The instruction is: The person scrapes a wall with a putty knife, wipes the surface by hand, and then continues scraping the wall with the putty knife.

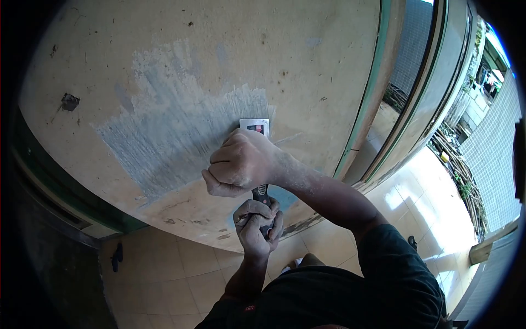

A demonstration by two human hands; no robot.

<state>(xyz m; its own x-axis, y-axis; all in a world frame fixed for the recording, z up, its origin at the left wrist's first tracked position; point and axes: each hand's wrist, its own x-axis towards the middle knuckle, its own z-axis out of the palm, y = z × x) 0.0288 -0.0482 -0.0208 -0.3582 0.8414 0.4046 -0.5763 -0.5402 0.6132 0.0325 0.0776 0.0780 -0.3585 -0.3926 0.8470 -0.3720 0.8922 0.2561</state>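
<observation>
A scraper (pixel 260 194) with a dark handle and a flat metal head stands against the painted wall (pixel 323 77). My left hand (pixel 257 225) wraps round the lower end of its handle. Higher up, my right hand (pixel 241 164) is closed in a fist over the scraper just below the head, and hides much of it. Pale dust coats both hands and the right forearm. The metal head rests at the right edge of a scraped bluish-grey patch (pixel 170 120), where streaks run through the cream paint.
A dark hole (pixel 70 102) marks the wall at left. Green-trimmed frames (pixel 367 104) of an opening run along the right. Below lies a tiled floor (pixel 192 274) with a dark sandal (pixel 116 256). Outside, a pile of sticks (pixel 457 170) lies along a mesh fence (pixel 493 142).
</observation>
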